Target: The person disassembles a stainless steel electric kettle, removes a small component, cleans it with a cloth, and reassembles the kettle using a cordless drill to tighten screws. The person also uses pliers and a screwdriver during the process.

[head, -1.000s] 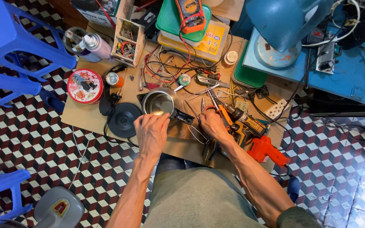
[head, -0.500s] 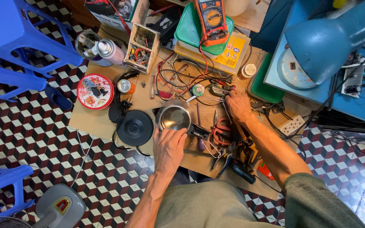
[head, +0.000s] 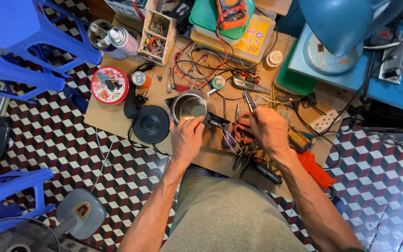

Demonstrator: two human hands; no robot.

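Observation:
A steel kettle body point(head: 190, 106) with a black handle lies on the low cardboard-covered bench point(head: 113, 119). My left hand point(head: 186, 138) grips its near rim. My right hand point(head: 267, 129) is to the right of the kettle, closed around a pair of metal pliers point(head: 247, 99) whose tips point away from me. Red-handled cutters point(head: 241, 132) lie just left of that hand. The kettle's round black base point(head: 150, 123) rests to the left of the kettle.
Wires, screwdrivers and small tools cover the bench. A red round tin point(head: 110, 85), a parts box point(head: 155, 30), a multimeter point(head: 232, 9) on a green lid, a white power strip point(head: 325, 120) and an orange tool point(head: 315, 168) are around. Blue stools point(head: 29, 42) stand left.
My right hand reached toward the tools beyond the kettle, then drew back a little with the pliers in it. My left hand stayed at the kettle. The view shifted.

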